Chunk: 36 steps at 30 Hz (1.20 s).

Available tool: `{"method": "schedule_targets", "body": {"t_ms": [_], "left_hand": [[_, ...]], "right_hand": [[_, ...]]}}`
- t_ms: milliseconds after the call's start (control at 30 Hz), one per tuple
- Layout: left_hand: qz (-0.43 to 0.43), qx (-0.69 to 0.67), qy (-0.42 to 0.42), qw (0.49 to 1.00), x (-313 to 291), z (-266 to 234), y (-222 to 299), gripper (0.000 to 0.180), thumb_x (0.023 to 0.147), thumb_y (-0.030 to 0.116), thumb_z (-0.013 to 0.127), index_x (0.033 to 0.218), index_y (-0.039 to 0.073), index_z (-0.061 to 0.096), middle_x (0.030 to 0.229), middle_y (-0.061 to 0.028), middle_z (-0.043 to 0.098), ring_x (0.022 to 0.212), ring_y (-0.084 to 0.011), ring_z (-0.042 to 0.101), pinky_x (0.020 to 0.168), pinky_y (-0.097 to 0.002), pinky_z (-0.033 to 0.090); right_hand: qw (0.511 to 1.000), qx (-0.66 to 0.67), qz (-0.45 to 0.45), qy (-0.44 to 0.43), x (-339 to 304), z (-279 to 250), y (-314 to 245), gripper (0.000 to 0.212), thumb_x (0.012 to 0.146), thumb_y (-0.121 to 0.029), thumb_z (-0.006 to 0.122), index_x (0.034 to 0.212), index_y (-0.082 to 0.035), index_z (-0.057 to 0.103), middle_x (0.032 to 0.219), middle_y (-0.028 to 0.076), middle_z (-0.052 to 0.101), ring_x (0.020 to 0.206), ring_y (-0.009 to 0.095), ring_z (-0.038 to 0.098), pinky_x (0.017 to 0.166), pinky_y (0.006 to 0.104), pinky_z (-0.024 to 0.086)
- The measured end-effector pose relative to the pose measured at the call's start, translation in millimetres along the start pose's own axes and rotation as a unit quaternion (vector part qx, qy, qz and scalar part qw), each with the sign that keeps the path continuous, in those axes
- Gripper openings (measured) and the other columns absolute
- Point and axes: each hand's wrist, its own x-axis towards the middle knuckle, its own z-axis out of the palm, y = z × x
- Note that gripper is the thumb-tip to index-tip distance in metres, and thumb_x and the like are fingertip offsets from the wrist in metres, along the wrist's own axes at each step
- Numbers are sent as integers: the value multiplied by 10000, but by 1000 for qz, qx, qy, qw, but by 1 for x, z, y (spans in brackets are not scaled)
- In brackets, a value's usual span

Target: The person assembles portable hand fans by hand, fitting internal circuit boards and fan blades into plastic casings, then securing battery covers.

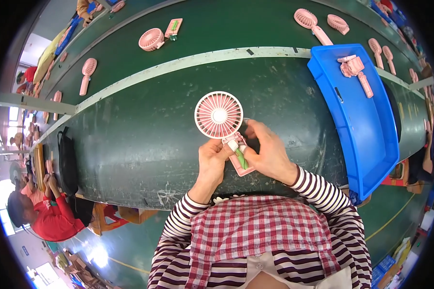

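A pink handheld fan [219, 115] with a round white-rimmed grille lies face up above the green worktable [130, 139], its handle toward me. The handle housing is uncovered and a green part [241, 160] shows inside it. My left hand [212, 159] grips the fan at the neck, thumb and fingers closed on the joint below the grille. From the other side, my right hand [269, 151] is closed at the same neck and the top of the handle; its fingertips are partly hidden behind the fan.
A blue tray [354, 135] on the right holds pink fan parts [354, 67]. Beyond a pale rail [193, 60] lie a fan head [151, 39], an uncovered handle [173, 29] and several fans [88, 72]. A person in red [58, 212] sits at the left beside a black bag [67, 161].
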Motion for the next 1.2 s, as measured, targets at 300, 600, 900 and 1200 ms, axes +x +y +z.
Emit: {"method": "schedule_targets", "body": {"t_ms": [300,600,900,1200], "left_hand": [[-20,25,-15,999,2,0,8,194,822,72,589,986,-31,590,859,-67,628,724,-118,596,640,-251,493],[-33,25,-6,999,2,-5,7,204,817,67,589,992,-38,590,872,-78,624,743,-127,600,649,-263,507],[-41,28,-12,999,4,-6,11,188,822,64,579,978,-40,594,856,-81,627,727,-137,606,633,-269,511],[-64,5,-16,998,4,-11,10,204,811,65,592,986,-38,596,864,-82,630,743,-142,611,648,-265,516]], "right_hand": [[977,197,-83,-3,-9,3,16,508,724,103,448,1222,22,387,1064,176,577,973,256,586,853,351,457],[988,106,-108,-15,-14,-3,7,495,697,107,451,1187,44,416,1045,198,591,959,310,591,824,355,467],[983,86,-163,5,-12,1,9,509,666,126,447,1170,54,431,1027,203,595,922,344,601,797,372,479],[982,85,-166,-29,-16,0,17,509,644,135,432,1142,39,463,996,193,609,920,330,604,818,380,470]]}}
